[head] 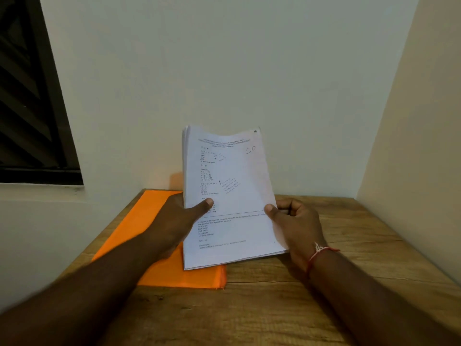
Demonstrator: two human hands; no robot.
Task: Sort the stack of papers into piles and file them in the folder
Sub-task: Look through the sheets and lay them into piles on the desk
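From the head camera, the stack of papers (232, 196) is held upright in the air over the wooden table (324, 283), its lower left corner above the orange folder (184, 275). The left hand (179, 221) grips the stack's left edge and the right hand (296, 226) its right edge, each with the thumb on the front sheet, which has "C10" handwritten on it. The folder lies flat and closed on the table's left side, so its contents cannot be seen.

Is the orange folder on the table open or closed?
Closed: the orange folder lies flat on the table, covers together at its near edge.
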